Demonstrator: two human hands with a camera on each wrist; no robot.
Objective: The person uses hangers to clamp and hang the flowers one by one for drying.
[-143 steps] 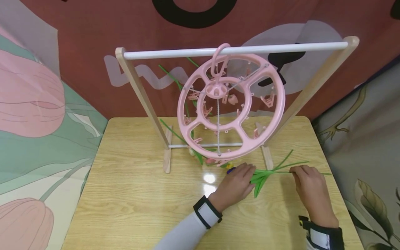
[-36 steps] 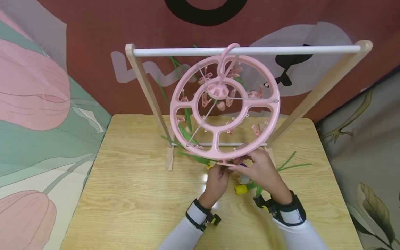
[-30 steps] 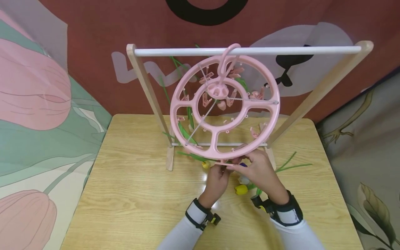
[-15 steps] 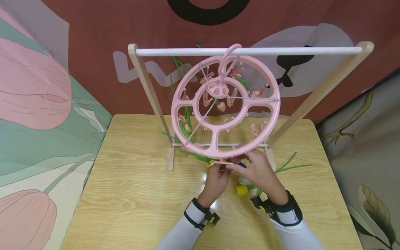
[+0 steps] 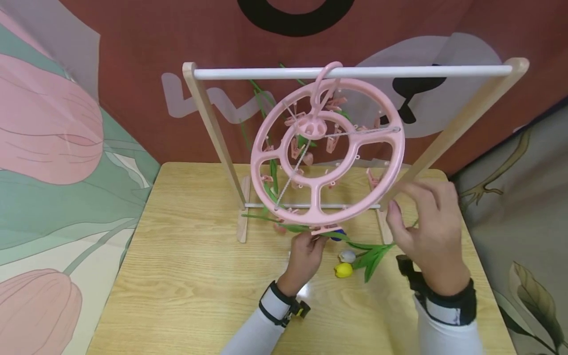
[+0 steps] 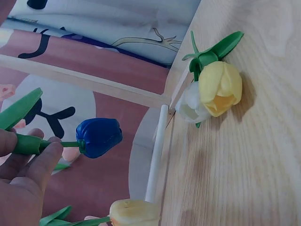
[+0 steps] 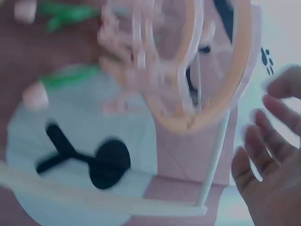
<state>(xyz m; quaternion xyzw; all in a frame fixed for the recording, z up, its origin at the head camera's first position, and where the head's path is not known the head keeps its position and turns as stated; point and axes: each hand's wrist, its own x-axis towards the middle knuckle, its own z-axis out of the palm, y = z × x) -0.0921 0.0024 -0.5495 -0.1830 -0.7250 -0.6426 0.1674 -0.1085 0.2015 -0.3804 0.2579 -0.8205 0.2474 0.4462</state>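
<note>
My left hand (image 5: 303,259) pinches the green stem of a blue tulip (image 6: 99,137) under the front rim of a round pink clip hanger (image 5: 315,217). A pink clip (image 5: 326,230) on that rim sits right above the left fingertips. In the left wrist view, thumb and fingers close on the stem just behind the blue bloom. My right hand (image 5: 432,231) is raised to the right of the hanger, fingers loosely bent, holding nothing. In the right wrist view its fingers (image 7: 275,146) are spread, and the hanger is blurred.
A yellow tulip (image 5: 343,270) and a white tulip (image 5: 347,256) lie on the wooden table (image 5: 186,276) at right. Other tulips, one a pink tulip (image 5: 307,158), hang from the hanger's clips. A wooden post (image 5: 213,133) and white bar (image 5: 248,74) form the rack.
Earlier my hands gathered tulips at right, then both worked at the front clip. Now the right hand has let go and moved right; the left stays on the stem. The hanger turned slightly.
</note>
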